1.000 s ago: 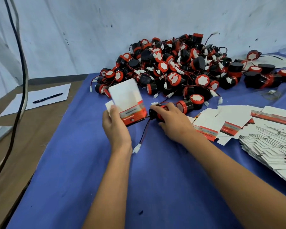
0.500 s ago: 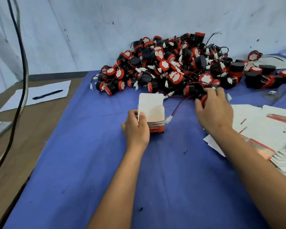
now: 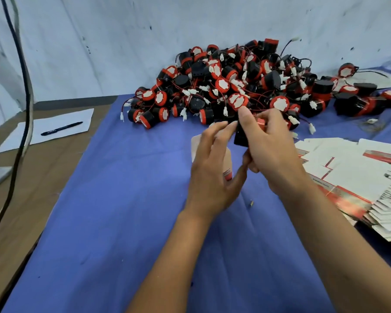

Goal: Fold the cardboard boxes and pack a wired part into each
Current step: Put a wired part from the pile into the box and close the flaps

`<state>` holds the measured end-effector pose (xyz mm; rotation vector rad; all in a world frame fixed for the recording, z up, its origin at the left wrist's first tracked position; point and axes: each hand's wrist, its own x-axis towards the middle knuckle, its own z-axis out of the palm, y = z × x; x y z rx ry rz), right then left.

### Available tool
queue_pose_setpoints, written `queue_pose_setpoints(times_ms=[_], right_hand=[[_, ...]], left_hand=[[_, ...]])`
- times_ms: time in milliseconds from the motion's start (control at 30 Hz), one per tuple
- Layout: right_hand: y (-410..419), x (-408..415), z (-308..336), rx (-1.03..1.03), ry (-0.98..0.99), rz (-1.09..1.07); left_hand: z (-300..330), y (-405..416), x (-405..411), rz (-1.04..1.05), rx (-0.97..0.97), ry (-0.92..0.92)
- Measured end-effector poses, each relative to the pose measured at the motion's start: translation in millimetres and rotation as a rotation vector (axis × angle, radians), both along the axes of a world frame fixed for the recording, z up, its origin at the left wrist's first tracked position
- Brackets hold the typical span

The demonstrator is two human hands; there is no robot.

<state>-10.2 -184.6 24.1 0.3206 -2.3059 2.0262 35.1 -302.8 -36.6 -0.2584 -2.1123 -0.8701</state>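
On the blue cloth stands a folded white box with a red band, mostly hidden behind my left hand. Just above and right of the box, my right hand grips a black-and-red wired part. The straight fingers of my left hand reach up and touch that part's left side. Behind both hands lies a big pile of black-and-red wired parts with white connectors.
Flat unfolded white-and-red boxes are stacked at the right edge. At the left, a sheet of paper with a black pen lies on the brown table. Dark cables hang down at far left. A pale wall backs the pile.
My right hand lifted a wired part out of the pile and brought it left over the box. My left hand let go of the box and rose to the part.
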Motion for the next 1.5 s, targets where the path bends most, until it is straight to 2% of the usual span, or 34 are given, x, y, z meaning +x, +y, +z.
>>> queue_pose_setpoints(times_ms=[100,167,267,367,467,533,633,733,833,933,1033,1200,1333,1500], right_hand=[[-1,17,11,0.132,0.154,0.108],[2,22,17,0.258,0.244,0.255],[6,22,20,0.571,0.412,0.492],[11,15,20,0.721,0.613,0.362],[12,9,22,0.668,0.801,0.306],[11,9,23,0.497,0.792,0.278],[7,11,29,0.197,0.785,0.189],[-8,16,35,0.129,0.732,0.212],[-34,23,25,0.241,0.655,0.357],[-52,21,4,0.447,0.537,0.498],[-46,10,-12,0.652,0.548,0.403],[-26,-2,-18,0.820,0.460,0.334],[-27,-3,-18,0.899,0.493,0.301],[-35,3,-28,1.005,0.531,0.339]], left_hand=[[3,0,2,0.026,0.170,-0.011],[7,-7,5,0.009,0.266,0.007],[15,-12,13,0.030,0.271,-0.005],[20,-17,15,0.047,0.324,-0.008],[20,-19,15,0.028,0.375,0.008],[19,-19,14,0.034,0.402,0.044],[10,-29,10,0.149,0.473,0.091],[0,-39,3,0.162,0.633,-0.144],[-5,-34,-5,0.070,0.590,-0.367],[-19,-34,-11,0.089,0.514,-0.393],[-25,-42,-12,0.099,0.597,-0.448],[-20,-41,-12,0.008,0.798,-0.492],[-16,-41,-10,-0.136,0.947,-0.481],[-17,-31,-11,-0.069,0.914,-0.455]])
